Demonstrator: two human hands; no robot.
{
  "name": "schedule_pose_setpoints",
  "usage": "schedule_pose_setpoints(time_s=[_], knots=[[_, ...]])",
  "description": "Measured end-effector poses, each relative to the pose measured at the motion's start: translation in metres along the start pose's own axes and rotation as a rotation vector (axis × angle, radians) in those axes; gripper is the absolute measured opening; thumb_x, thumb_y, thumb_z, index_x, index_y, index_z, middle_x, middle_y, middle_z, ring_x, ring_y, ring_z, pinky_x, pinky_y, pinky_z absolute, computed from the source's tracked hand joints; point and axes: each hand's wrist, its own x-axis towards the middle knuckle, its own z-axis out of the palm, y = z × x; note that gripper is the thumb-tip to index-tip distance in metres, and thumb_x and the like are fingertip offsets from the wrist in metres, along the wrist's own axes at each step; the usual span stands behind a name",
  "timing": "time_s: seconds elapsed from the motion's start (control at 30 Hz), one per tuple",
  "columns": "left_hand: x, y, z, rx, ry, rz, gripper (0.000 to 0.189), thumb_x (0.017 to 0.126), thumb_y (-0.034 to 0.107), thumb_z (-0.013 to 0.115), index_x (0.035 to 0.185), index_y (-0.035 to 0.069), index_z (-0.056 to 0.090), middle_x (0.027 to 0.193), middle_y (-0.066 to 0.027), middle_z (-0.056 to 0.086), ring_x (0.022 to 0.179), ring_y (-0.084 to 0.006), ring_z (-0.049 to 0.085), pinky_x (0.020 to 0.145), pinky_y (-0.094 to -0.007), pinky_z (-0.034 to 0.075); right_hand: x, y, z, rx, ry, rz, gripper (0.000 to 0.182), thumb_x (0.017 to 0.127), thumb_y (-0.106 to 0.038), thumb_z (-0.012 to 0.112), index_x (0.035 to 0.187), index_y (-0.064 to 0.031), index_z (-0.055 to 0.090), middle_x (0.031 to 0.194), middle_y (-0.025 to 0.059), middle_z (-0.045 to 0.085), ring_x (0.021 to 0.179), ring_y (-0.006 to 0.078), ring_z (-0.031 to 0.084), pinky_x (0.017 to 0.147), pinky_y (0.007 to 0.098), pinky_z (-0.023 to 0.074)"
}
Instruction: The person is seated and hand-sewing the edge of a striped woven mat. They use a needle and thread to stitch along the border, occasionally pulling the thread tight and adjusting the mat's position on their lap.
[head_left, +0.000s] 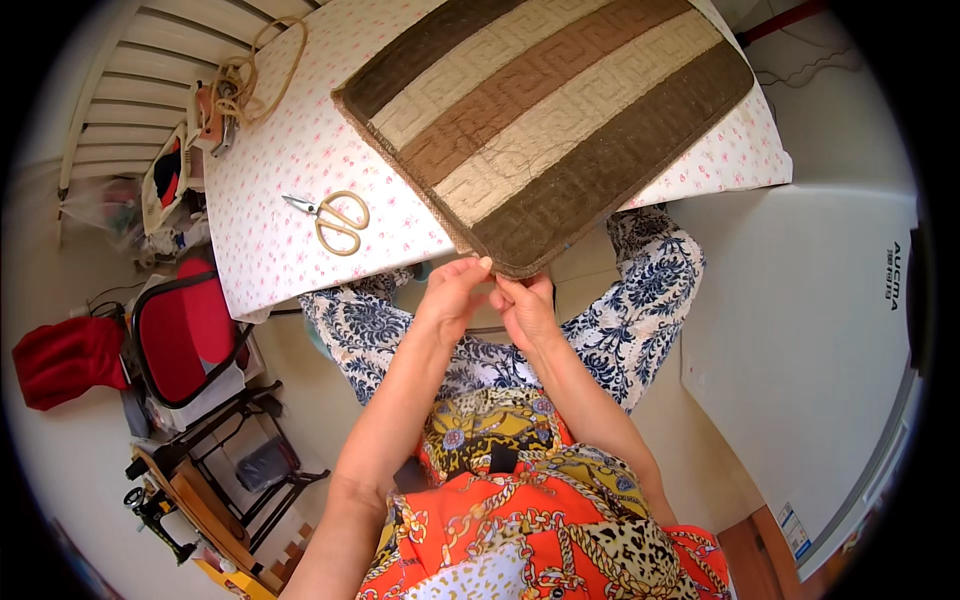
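A striped fabric mat (517, 127) in dark brown, beige and mid-brown lies across the table, with its near corner hanging past the edge towards me. My left hand (455, 289) pinches the edge binding at that corner between thumb and finger. Close beside it, my right hand (523, 301) grips the same corner from below, its fingertips partly hidden under the mat. Loose dark threads lie on the mat's stripes. To the left of the mat rests a pair of scissors (337, 223) with tan-coloured handles, blades slightly parted.
The table (262, 247) wears a white floral cloth. A coil of cord (247, 90) sits at its far left. On the left stand a red chair (184, 337) and a black sewing machine (161, 517). A large white AUCMA appliance (802, 315) flanks my right side.
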Motion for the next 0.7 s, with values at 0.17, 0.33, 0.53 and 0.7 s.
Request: schedule_pose_setpoints(time_s=[0.17,0.33,0.53,0.7], knots=[[0.004,-0.008,-0.002,0.078,0.048,0.057,0.008,0.076,0.018,0.060,0.074,0.013,0.054,0.075,0.0038,0.056,0.071,-0.0063,0.047,0.066,-0.0248,0.035,-0.028,-0.017,-0.004,-0.654,0.320,-0.224,0.011,0.075,-0.004,0.057,0.085,-0.0032,0.051,0.080,0.0047,0.051,0.062,0.0103,0.047,0.050,0.0237,0.0384],[0.013,-0.020,-0.008,0.156,0.084,0.184,0.012,0.075,0.016,0.061,0.067,0.013,0.052,0.062,0.0074,0.049,0.057,-0.0028,0.041,0.055,-0.0197,0.034,-0.048,-0.053,0.016,-1.545,0.198,-1.127,0.010,0.067,-0.006,0.062,0.074,-0.0043,0.055,0.073,0.0074,0.048,0.064,0.0208,0.047,0.059,0.0311,0.0375],[0.014,-0.024,-0.005,0.076,0.057,0.301,0.011,0.074,0.012,0.061,0.067,0.009,0.053,0.062,0.0063,0.049,0.056,-0.0026,0.038,0.052,-0.0166,0.031,-0.010,-0.047,0.041,-1.856,-0.005,-0.962,0.008,0.064,-0.008,0.062,0.070,-0.0061,0.057,0.072,0.0060,0.046,0.072,0.0223,0.046,0.064,0.0323,0.0340],[0.021,-0.032,-0.007,0.151,0.116,0.379,0.008,0.073,0.009,0.060,0.069,0.005,0.055,0.063,0.0046,0.050,0.056,-0.0028,0.039,0.050,-0.0179,0.032,-0.004,-0.047,0.047,-1.671,-0.083,-1.100,0.008,0.065,-0.005,0.059,0.067,-0.0049,0.051,0.071,0.0074,0.045,0.069,0.0244,0.045,0.060,0.0327,0.0362]])
